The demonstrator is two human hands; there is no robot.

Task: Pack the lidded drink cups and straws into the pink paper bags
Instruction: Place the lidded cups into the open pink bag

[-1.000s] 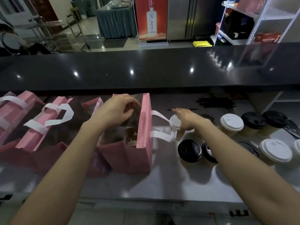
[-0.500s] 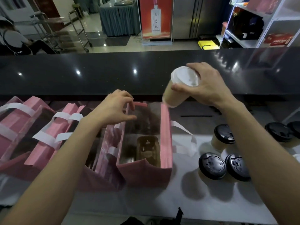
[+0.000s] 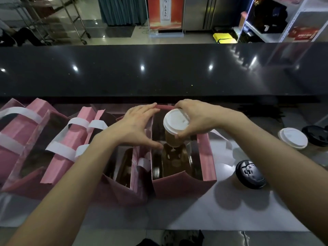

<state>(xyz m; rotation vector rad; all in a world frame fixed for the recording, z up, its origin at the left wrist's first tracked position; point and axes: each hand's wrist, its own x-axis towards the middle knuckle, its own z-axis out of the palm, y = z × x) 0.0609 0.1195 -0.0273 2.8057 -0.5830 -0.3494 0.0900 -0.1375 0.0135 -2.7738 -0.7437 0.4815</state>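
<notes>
Over the open pink bag (image 3: 184, 181) on the counter (image 3: 195, 213), the right hand (image 3: 198, 118) grasps a white-lidded cup (image 3: 174, 126) by its rim. Half a second ago this cup was high above the bag; now its base is inside the mouth, so the packing is almost made. The left hand (image 3: 136, 126) spreads on the bag's left edge, fingers mostly straight, to keep it open. More cups (image 3: 292, 138) wait at right.

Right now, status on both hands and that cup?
Right hand grips white-lidded cup over open pink bag. Left hand spreads the bag's left wall. Cup not yet seated. Nothing blocking.
</notes>
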